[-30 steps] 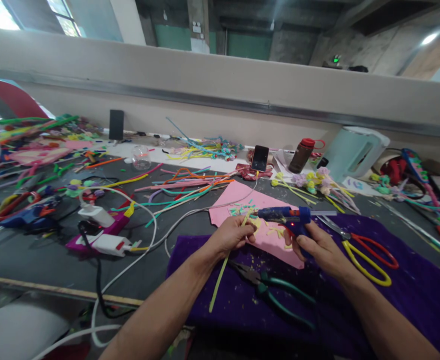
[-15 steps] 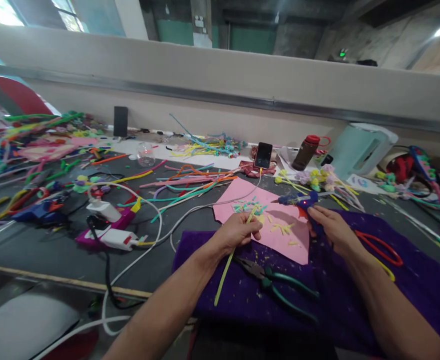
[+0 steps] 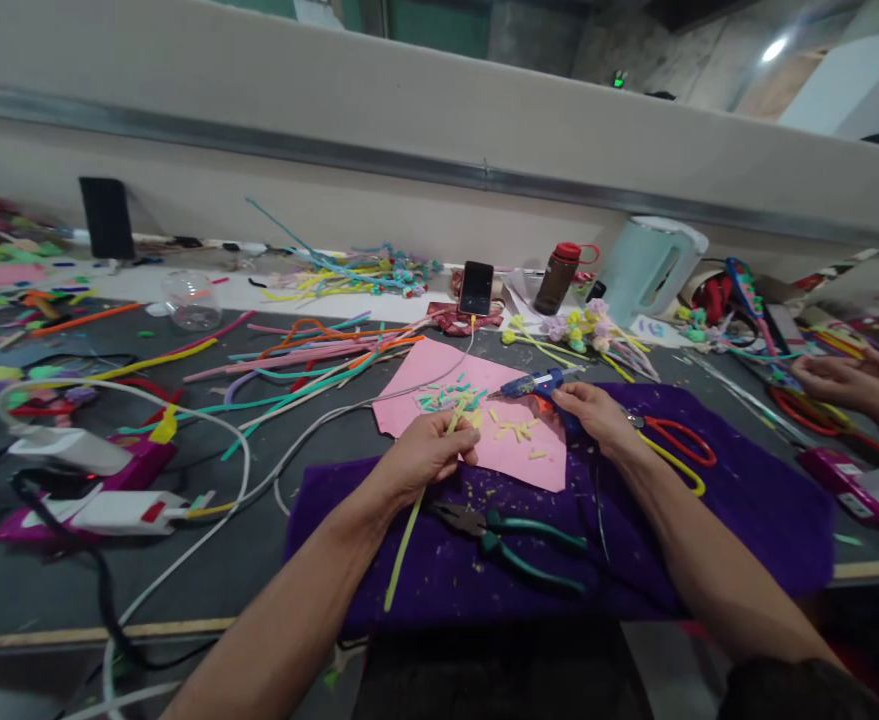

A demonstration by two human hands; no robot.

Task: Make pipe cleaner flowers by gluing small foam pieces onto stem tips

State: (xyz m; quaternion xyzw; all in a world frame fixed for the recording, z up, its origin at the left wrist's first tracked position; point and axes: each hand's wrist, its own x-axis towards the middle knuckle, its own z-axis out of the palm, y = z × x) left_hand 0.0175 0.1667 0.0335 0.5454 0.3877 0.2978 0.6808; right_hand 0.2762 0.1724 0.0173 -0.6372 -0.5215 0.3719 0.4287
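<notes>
My left hand is closed on a yellow-green pipe cleaner, whose long tail slants down toward me. My right hand grips a blue glue gun, its nozzle pointing left, a short way from the left hand's fingers. Beneath both lies a pink sheet with small teal pieces and short yellow pieces strewn over it. Green-handled pliers rest on the purple cloth below my left hand. Red-and-yellow-handled scissors lie right of my right wrist.
Loose pipe cleaners spread left of the sheet. A white cable crosses the table from a power strip. Behind stand a phone, a bottle and a kettle. Another person's hands are at the right edge.
The view has swung right, so things sit farther left and another person's hands show at the right. Both my hands keep their holds; the glue gun stays near the pipe cleaner.
</notes>
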